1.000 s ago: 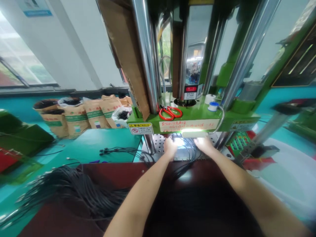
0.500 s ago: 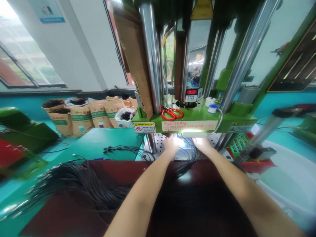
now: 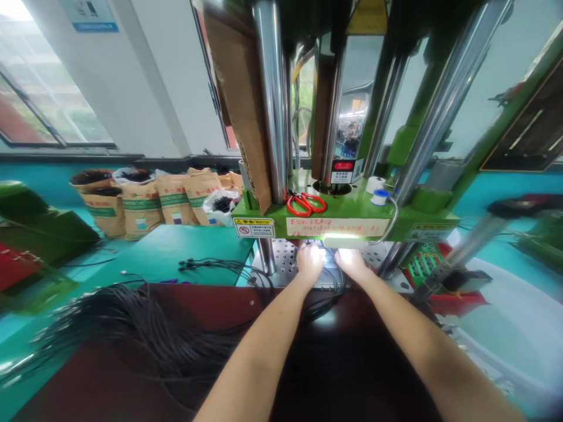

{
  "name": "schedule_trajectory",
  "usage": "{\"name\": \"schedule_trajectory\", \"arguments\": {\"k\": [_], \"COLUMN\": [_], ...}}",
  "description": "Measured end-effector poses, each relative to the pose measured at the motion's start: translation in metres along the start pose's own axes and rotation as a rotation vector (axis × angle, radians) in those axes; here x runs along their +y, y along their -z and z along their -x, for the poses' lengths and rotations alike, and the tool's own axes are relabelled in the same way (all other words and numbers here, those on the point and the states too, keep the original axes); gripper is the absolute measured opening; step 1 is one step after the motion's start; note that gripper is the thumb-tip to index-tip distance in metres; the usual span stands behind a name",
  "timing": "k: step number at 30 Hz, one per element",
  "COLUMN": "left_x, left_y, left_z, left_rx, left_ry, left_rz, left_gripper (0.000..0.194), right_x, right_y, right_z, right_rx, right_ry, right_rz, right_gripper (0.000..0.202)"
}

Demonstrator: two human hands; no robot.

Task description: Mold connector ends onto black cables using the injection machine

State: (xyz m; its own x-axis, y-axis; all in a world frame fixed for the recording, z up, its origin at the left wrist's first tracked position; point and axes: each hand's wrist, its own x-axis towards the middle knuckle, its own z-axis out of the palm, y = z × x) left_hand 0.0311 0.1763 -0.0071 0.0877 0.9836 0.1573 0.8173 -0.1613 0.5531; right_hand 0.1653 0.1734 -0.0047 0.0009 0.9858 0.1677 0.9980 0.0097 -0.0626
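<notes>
Both of my hands are under the green crossbeam of a press (image 3: 264,214), in the glare of a lit lamp (image 3: 341,241). My left hand (image 3: 310,264) is closed, its fingers curled at the metal mould (image 3: 326,261) on the perforated plate (image 3: 285,258). To its right my right hand (image 3: 352,264) is closed too, fingers bent toward the same mould. What either hand pinches is lost in the glare. Black cables (image 3: 336,281) run out between my wrists toward the dark red tabletop (image 3: 211,299).
A large bundle of black cables (image 3: 145,334) lies to the left, with more cables (image 3: 211,266) on the green table (image 3: 176,246). Red-handled scissors (image 3: 307,204) and a blue-and-white spool (image 3: 379,198) rest on the crossbeam. Polished columns (image 3: 272,105) flank the work space. Paper sacks (image 3: 141,202) stand behind.
My hands have drawn slightly closer together beneath the crossbeam, the right one moving left. Cables that lay between them show less now. The view has shifted a little.
</notes>
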Motion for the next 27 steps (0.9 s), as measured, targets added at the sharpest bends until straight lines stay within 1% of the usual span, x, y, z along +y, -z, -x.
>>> {"name": "schedule_trajectory", "arguments": {"k": [4, 8, 10, 12, 15, 22, 27], "left_x": [0.003, 0.017, 0.023, 0.026, 0.023, 0.016, 0.011], "left_y": [-0.002, -0.003, -0.004, -0.005, -0.007, -0.014, -0.021], "left_z": [-0.002, 0.000, 0.001, 0.002, 0.002, -0.004, -0.011], "left_rx": [0.035, 0.088, 0.071, 0.039, 0.018, 0.055, 0.058], "left_ry": [-0.045, -0.050, -0.085, -0.118, -0.142, -0.129, -0.160], "left_rz": [-0.082, -0.126, -0.144, -0.159, -0.165, -0.162, -0.162], "left_gripper": [0.028, 0.034, 0.035, 0.031, 0.025, 0.033, 0.031], "right_x": [0.001, 0.004, 0.004, 0.002, -0.003, -0.011, -0.012], "right_y": [0.004, 0.010, 0.013, 0.014, 0.012, -0.002, -0.009], "right_z": [0.000, 0.004, 0.007, 0.009, 0.008, -0.002, -0.007], "right_rx": [0.000, 0.022, 0.030, 0.029, 0.029, 0.023, 0.042], "right_ry": [0.015, 0.093, 0.140, 0.179, 0.216, 0.203, 0.179], "right_rz": [-0.007, -0.004, 0.001, 0.010, 0.026, 0.039, 0.032], "right_gripper": [0.030, 0.032, 0.033, 0.031, 0.030, 0.029, 0.029]}}
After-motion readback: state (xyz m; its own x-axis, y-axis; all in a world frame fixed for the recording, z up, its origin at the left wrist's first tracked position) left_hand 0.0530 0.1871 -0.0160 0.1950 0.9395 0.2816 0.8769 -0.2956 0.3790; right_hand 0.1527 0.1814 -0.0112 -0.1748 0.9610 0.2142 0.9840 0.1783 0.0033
